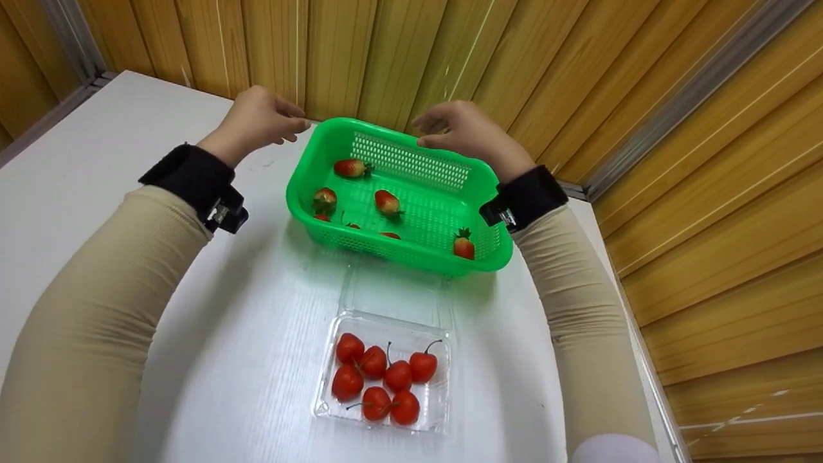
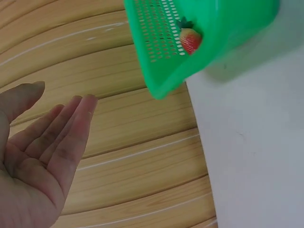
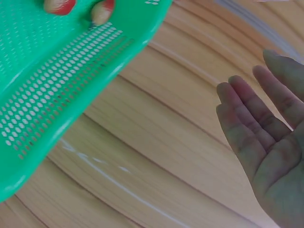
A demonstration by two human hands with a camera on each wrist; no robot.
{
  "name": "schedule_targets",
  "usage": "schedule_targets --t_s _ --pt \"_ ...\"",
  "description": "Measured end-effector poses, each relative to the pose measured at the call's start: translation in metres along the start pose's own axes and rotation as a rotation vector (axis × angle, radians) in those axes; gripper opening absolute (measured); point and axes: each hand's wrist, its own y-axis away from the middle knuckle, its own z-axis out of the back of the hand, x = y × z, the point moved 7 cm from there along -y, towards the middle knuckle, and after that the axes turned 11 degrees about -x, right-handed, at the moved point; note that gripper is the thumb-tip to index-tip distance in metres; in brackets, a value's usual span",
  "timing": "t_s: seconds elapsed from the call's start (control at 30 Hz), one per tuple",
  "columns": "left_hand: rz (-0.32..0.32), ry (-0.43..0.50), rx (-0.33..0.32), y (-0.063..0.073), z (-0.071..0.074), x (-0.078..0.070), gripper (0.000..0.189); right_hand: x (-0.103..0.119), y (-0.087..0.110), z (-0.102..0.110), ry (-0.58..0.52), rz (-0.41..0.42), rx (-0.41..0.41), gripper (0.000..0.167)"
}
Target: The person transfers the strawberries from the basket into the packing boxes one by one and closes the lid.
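A green plastic basket [image 1: 379, 251] with slotted walls stands on the white table, with several strawberries [image 1: 388, 203] scattered in it. Beyond its far left corner hovers my left hand [image 1: 260, 122], fingers loosely bent and holding nothing. My right hand [image 1: 466, 132] is over the far rim, also holding nothing. In the left wrist view, the left hand [image 2: 45, 156] has its palm visible, apart from the basket [image 2: 213, 42] and a strawberry [image 2: 191, 42] inside. The right wrist view has the right hand [image 3: 266, 137] with relaxed fingers, clear of the basket wall [image 3: 85, 107].
Nearer to me, a clear plastic box [image 1: 434, 405] holds several red cherries [image 1: 398, 376], some with stems. Its transparent lid [image 1: 395, 289] lies folded back toward the basket. Wood-look panels [image 1: 386, 58] rise behind the white table [image 1: 251, 334] and along its right side.
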Motion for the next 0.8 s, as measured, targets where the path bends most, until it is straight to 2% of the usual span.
schedule_targets --t_s 0.2,0.33,0.6,0.8 --pt "0.128 -0.062 0.073 -0.008 -0.020 0.034 0.050 -0.023 -0.020 -0.029 -0.004 -0.075 0.066 0.041" --pt "0.171 -0.093 0.081 -0.006 -0.031 0.048 0.051 -0.030 -0.028 -0.056 0.009 -0.084 0.126 0.042" --pt "0.221 -0.107 0.126 -0.004 -0.050 0.059 0.050 -0.046 -0.032 -0.111 0.079 -0.086 0.264 0.042" --pt "0.244 -0.084 0.141 -0.005 -0.058 0.060 0.047 -0.063 -0.031 -0.134 0.138 -0.129 0.314 0.044"
